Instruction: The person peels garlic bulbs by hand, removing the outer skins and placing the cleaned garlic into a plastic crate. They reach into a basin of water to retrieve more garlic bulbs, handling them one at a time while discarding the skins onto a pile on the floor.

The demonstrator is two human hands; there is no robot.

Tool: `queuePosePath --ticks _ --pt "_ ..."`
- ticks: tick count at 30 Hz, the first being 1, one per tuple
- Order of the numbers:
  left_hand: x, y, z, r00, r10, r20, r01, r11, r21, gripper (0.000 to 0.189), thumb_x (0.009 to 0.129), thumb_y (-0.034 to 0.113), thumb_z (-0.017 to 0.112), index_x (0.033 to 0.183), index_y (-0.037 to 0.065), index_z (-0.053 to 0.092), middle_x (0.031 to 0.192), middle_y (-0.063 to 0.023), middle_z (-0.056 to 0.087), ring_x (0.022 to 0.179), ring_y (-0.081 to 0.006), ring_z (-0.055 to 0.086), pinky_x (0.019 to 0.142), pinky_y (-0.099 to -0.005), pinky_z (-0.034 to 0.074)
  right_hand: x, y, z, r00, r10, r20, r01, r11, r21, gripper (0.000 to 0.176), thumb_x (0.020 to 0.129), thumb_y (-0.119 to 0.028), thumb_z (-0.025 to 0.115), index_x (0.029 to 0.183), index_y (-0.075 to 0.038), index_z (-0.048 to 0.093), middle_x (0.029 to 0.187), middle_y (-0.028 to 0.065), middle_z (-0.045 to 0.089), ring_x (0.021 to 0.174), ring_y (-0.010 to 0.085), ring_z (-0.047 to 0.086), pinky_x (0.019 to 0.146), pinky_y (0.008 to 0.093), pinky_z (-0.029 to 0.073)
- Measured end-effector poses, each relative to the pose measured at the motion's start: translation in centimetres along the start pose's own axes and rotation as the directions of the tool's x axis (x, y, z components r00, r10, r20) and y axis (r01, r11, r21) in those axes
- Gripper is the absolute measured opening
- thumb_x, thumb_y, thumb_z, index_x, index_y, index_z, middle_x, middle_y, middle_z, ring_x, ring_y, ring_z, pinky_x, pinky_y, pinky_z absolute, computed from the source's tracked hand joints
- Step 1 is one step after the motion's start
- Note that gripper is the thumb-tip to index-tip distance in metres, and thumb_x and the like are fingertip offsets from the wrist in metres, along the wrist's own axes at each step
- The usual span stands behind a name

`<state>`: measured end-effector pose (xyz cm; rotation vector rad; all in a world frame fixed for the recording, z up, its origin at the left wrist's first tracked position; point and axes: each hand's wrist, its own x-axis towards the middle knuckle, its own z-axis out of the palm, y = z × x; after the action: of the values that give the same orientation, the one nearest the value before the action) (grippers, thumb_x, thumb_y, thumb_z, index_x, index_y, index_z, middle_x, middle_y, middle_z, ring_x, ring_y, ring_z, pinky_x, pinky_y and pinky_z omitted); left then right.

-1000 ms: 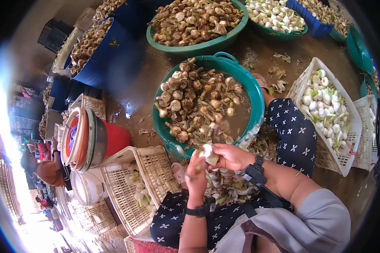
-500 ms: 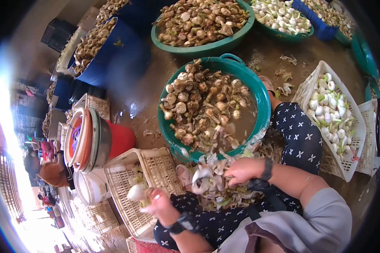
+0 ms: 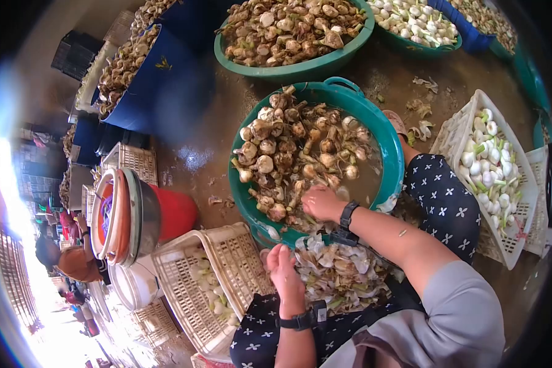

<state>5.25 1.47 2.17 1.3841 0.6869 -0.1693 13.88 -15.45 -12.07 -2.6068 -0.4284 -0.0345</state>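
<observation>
Reaches with the right hand (image 3: 321, 202) into the green basin (image 3: 386, 141), fingers bent down onto the muddy unpeeled bulbs (image 3: 288, 144) at the near side of the heap, close to the rim. Cannot tell whether those fingers have closed round a bulb or only press on it. Wears a black watch (image 3: 348, 215) on that wrist.

Holds the left hand (image 3: 285, 270) released, fingers stretched out together and pointing away from the body, with nothing seen in it. Hovers it just beside the near corner of the white lattice basket (image 3: 178, 276) and at the edge of the pile of peelings (image 3: 343, 273) heaped on the lap. Wears a second watch (image 3: 297, 320) on the left wrist. Sits low in dark star-printed trousers (image 3: 441, 196), right knee up against the basin's right side.

Shows murky brown water (image 3: 365, 178) in the right part of the basin, with the bulbs piled to the left and middle. Finds a few peeled white bulbs (image 3: 211, 288) lying in the tilted lattice basket, and many more, some with green stalks, in another white basket (image 3: 457, 129) on the right, well apart from both hands.

Beyond the basin: a farther green basin (image 3: 288, 64) full of muddy bulbs and a blue tub (image 3: 159, 92) on wet ground. To the left, near the lattice basket: a red bucket (image 3: 176, 211) on its side with stacked bowls (image 3: 119, 205) in its mouth, and at the far edge another person (image 3: 73, 264) crouching
</observation>
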Motion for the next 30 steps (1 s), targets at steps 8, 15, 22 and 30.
queuePosePath --ticks 8,15,22,30 --pt "-1.5 -0.6 1.5 0.992 -0.002 0.130 -0.001 1.000 0.024 0.018 0.088 0.018 0.055 0.102 0.006 0.051 0.092 -0.0004 0.053 0.081 -0.0091 0.050 0.069 -0.0235 0.043 -4.5 2.8 5.3 0.794 0.284 0.537 -0.135 0.945 -0.299 0.021 0.071 -0.026 0.062 0.088 -0.016 0.068 0.094 0.0031 0.066 0.094 0.0228 0.059 0.073 0.0436 0.042" --pt "-1.2 -2.9 2.1 0.932 -0.227 0.284 0.251 0.966 -0.053 0.055 0.092 0.047 0.038 0.134 0.015 0.028 0.114 -0.0080 0.049 0.098 -0.0214 0.052 0.078 -0.0350 0.046 -4.4 -8.1 -7.4 0.760 0.614 0.212 -0.185 -0.109 0.977 0.022 0.083 -0.024 0.053 0.092 -0.006 0.062 0.083 0.0159 0.062 0.077 0.0302 0.057 0.070 0.0373 0.047" --pt "-1.4 0.9 0.8 0.969 0.008 0.247 -0.029 0.996 0.082 0.024 0.089 0.032 0.047 0.084 0.010 0.055 0.063 0.0033 0.047 0.048 -0.0049 0.040 0.040 -0.0201 0.026 -8.0 -11.2 -13.0 0.990 -0.096 0.108 0.039 0.897 0.440 0.024 0.085 -0.026 0.050 0.080 -0.006 0.061 0.073 0.0129 0.062 0.071 0.0328 0.060 0.060 0.0412 0.049" --pt "-0.7 -0.4 -0.4 0.904 -0.226 0.362 0.182 0.972 0.152 0.020 0.088 0.027 0.047 0.084 0.009 0.056 0.064 0.0035 0.048 0.047 -0.0056 0.041 0.038 -0.0212 0.026 -8.3 -10.8 -10.3 0.990 -0.031 0.139 -0.030 0.909 0.416 0.019 0.077 -0.021 0.054 0.067 -0.004 0.058 0.060 0.0134 0.058 0.056 0.0310 0.058 0.051 0.0404 0.048"
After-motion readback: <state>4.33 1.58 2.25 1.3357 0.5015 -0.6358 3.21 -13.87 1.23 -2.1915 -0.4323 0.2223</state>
